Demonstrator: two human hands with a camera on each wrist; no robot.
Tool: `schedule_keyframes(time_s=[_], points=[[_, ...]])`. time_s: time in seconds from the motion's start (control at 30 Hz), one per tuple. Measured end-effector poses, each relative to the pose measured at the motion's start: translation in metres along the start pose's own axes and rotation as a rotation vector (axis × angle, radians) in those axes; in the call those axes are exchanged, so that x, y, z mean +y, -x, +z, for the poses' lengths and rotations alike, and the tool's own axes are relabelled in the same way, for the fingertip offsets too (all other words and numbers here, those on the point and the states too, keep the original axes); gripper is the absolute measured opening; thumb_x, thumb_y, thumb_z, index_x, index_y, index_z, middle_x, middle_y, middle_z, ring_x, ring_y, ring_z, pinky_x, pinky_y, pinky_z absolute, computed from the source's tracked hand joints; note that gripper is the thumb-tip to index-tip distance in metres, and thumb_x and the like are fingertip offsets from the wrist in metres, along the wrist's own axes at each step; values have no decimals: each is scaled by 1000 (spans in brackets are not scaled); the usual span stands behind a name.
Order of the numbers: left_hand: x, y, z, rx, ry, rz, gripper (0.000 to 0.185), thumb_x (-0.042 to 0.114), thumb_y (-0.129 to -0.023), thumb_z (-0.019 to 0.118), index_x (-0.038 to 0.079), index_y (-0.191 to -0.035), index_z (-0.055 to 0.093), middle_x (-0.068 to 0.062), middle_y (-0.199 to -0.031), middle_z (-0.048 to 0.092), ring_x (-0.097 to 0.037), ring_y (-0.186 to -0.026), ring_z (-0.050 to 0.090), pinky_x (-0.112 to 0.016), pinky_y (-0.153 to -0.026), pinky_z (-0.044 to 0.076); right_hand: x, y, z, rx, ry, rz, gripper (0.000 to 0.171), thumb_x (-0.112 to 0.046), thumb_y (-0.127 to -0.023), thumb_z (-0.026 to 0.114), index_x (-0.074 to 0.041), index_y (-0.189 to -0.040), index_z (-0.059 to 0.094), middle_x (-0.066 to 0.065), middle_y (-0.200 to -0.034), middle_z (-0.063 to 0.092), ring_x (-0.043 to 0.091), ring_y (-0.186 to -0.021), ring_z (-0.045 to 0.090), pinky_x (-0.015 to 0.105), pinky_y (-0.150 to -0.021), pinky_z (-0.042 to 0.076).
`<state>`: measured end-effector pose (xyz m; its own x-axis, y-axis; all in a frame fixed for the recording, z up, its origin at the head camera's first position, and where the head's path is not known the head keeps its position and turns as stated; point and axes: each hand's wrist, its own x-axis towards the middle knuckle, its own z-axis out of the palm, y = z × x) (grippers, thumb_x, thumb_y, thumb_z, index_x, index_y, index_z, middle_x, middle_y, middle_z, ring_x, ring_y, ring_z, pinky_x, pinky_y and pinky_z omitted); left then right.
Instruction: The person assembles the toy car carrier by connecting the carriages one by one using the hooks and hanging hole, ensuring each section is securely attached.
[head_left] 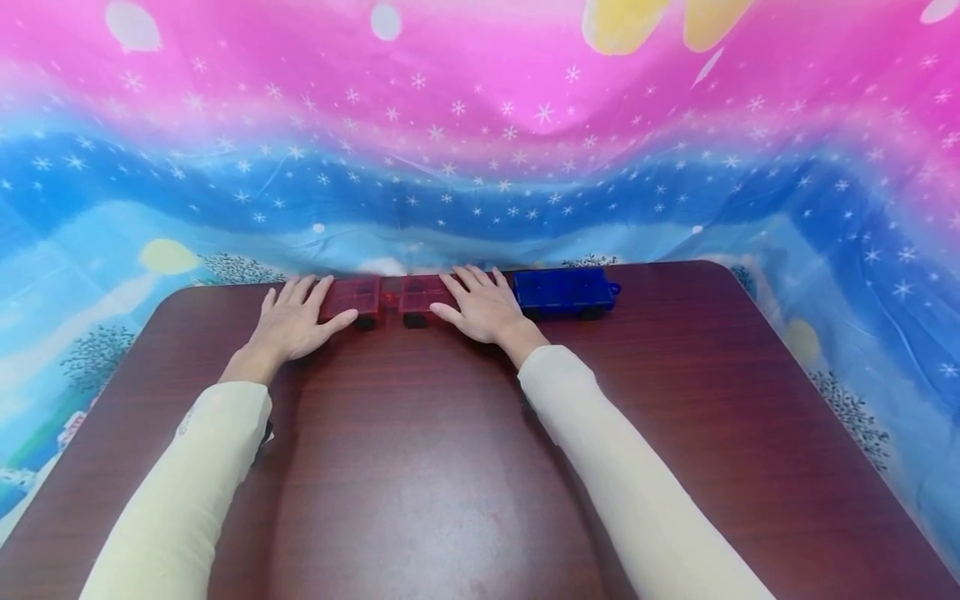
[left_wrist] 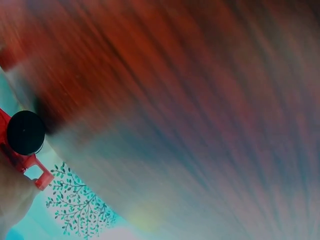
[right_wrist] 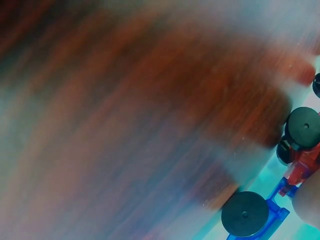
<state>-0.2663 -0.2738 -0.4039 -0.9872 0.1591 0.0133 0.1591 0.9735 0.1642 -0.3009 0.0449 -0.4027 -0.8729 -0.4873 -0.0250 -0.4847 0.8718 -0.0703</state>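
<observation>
Two red toy wagons sit coupled end to end at the table's far edge: the left red wagon [head_left: 354,297] and the right red wagon [head_left: 422,296]. A blue wagon [head_left: 564,291] stands just right of them. My left hand [head_left: 294,322] lies flat with straight fingers on the left red wagon, thumb at its front side. In the same way my right hand [head_left: 480,303] rests on the right red wagon. The left wrist view shows a black wheel [left_wrist: 25,132] and red coupler [left_wrist: 41,178]. Black wheels [right_wrist: 245,213] and a blue coupler [right_wrist: 275,210] appear in the right wrist view.
The dark wooden table [head_left: 420,467] has rounded far corners. Behind it hangs a pink and blue cloth [head_left: 480,150] with stars and trees, close behind the wagons. Both cream sleeves [head_left: 637,492] stretch across the tabletop.
</observation>
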Motion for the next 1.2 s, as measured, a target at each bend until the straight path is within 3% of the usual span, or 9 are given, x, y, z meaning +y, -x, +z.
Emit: schedule_keyframes(time_s=[0.63,0.8,0.97,1.2], points=[[6,-4,-3,-54,29,18,94,78,-82,30,17,-152,14,-22,-154,14,-44,-142,1,-65,-110,-1,7,4,-4,-49,-29,6,76,-73,-88,14,-31,-151,10,0,-159,8,20,-148,1,53,-117,1],[14,-10,-6,-14,74,26,88,75,-85,29,18,-151,16,-22,-153,19,-43,-143,3,-66,-110,-1,11,7,-9,-30,-42,17,76,-73,-88,13,-31,-151,15,0,-159,10,20,-148,1,53,-117,1],[27,-14,-6,17,30,64,85,75,-86,26,17,-150,23,-20,-151,24,-41,-143,8,-66,-110,4,12,10,-17,-16,-66,32,76,-73,-88,16,-31,-150,17,-1,-158,12,20,-148,1,53,-117,1],[41,-6,-2,73,1,57,82,73,-88,24,16,-147,31,-18,-150,29,-41,-141,16,-66,-109,10,12,18,-24,23,-67,41,73,-70,-90,23,-28,-150,22,1,-157,18,22,-147,6,52,-117,4]])
